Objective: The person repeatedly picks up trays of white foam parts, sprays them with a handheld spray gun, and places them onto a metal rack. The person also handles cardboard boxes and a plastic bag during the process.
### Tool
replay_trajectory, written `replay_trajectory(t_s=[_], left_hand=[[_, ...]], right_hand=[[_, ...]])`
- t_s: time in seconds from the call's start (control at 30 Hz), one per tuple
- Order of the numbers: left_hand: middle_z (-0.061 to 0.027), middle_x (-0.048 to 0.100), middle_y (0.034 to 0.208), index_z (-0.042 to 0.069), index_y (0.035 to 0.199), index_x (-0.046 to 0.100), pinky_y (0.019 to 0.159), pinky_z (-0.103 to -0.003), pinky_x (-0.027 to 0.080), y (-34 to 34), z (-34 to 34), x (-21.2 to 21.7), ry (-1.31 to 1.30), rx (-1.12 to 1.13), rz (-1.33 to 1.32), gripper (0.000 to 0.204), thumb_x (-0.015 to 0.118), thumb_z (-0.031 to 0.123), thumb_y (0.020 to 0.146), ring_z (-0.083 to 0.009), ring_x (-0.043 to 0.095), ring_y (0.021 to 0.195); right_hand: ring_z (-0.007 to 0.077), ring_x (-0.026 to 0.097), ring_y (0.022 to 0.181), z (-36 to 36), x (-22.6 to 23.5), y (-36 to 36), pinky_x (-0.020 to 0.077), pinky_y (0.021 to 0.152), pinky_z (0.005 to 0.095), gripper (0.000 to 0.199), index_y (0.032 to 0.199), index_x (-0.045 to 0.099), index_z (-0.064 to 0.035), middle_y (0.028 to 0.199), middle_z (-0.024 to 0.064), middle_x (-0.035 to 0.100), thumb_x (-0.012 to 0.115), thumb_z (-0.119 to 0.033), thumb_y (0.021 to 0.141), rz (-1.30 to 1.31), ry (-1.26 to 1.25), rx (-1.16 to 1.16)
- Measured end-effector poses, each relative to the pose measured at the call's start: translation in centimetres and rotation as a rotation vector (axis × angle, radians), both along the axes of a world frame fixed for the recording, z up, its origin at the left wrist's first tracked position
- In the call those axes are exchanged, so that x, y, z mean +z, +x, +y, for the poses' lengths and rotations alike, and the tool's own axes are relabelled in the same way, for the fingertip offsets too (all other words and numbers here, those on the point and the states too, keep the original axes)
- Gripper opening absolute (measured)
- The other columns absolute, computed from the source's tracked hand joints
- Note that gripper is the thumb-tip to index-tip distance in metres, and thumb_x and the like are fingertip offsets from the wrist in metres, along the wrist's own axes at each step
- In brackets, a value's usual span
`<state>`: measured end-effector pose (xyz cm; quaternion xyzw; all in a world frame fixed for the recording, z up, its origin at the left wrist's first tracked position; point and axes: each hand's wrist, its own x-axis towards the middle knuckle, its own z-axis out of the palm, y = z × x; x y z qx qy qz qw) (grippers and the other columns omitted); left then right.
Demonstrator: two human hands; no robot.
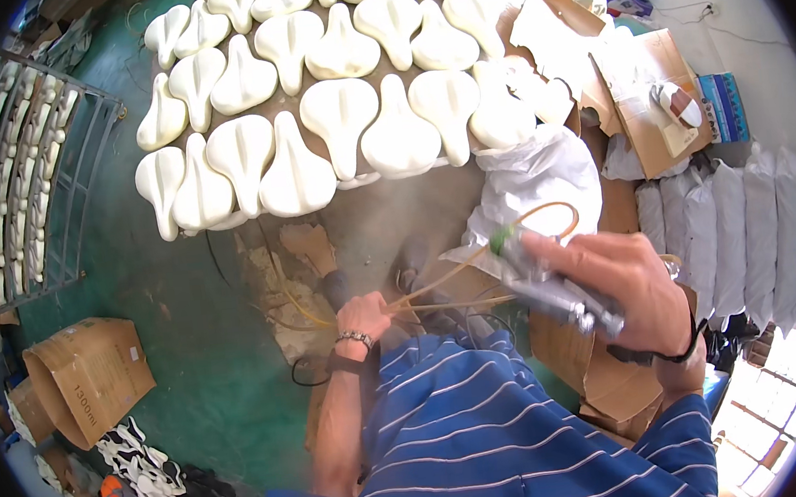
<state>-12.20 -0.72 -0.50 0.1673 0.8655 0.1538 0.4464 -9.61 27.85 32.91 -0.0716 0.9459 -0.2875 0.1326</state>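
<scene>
My right hand [636, 286] is closed around a metal spray gun [553, 290] with a green part at one end; the gun is slightly blurred. A thin yellowish hose [461, 267] loops near the gun and runs across to my left hand [364, 318]. That hand, lower and to the left in front of my body, has its fingers wrapped round the hose. Beyond both hands, cream-coloured bicycle saddle pieces [399, 133] stand in close rows on a table, noses pointing alternately toward and away from me. Neither hand touches them.
A white sack [544, 184] hangs at the table's near right corner. Cardboard boxes [97, 374] stand at left, with more cardboard [608, 372] beside my right arm. A metal rack [81, 196] of saddles is far left; wrapped white bundles [729, 243] line the right. Hoses trail on the floor.
</scene>
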Motion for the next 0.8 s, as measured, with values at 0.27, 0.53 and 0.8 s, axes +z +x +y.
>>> replay_trajectory(t_s=[0.27, 0.53, 0.8], left_hand=[[-0.0178, 0.073, 0.091, 0.014, 0.096, 0.075, 0.080, -0.046, 0.054, 0.2, -0.7, 0.3, -0.027, -0.008, 0.024, 0.026, 0.074, 0.037, 0.082, -0.0367, 0.069, 0.091], [-0.0179, 0.073, 0.089, 0.014, 0.093, 0.075, 0.079, -0.047, 0.054, -0.1, -1.0, 0.5, -0.031, -0.048, 0.027, 0.026, 0.073, 0.038, 0.083, -0.0375, 0.069, 0.089], [-0.0173, 0.073, 0.089, 0.015, 0.092, 0.075, 0.080, -0.047, 0.054, -0.9, 0.3, 0.6, -0.029, -0.121, 0.018, 0.023, 0.073, 0.035, 0.082, -0.0370, 0.069, 0.089]], right_hand=[[0.0334, 0.065, 0.077, -0.1, -1.9, -0.7, 0.0506, 0.068, 0.0421, 0.075, 0.142, 0.052, -0.0075, 0.086, 0.0116, 0.063, 0.074, -0.009, 0.070, 0.054, 0.015, 0.000], [0.0303, 0.065, 0.080, -0.5, -1.1, 0.5, 0.0512, 0.067, 0.0411, 0.076, 0.143, 0.051, -0.0081, 0.088, 0.0098, 0.063, 0.075, -0.010, 0.071, 0.082, 0.046, -0.102], [0.0322, 0.067, 0.082, 0.1, -0.5, 3.5, 0.0526, 0.068, 0.0411, 0.070, 0.141, 0.054, -0.0073, 0.092, 0.0120, 0.066, 0.074, -0.009, 0.074, 0.136, 0.012, -0.219]])
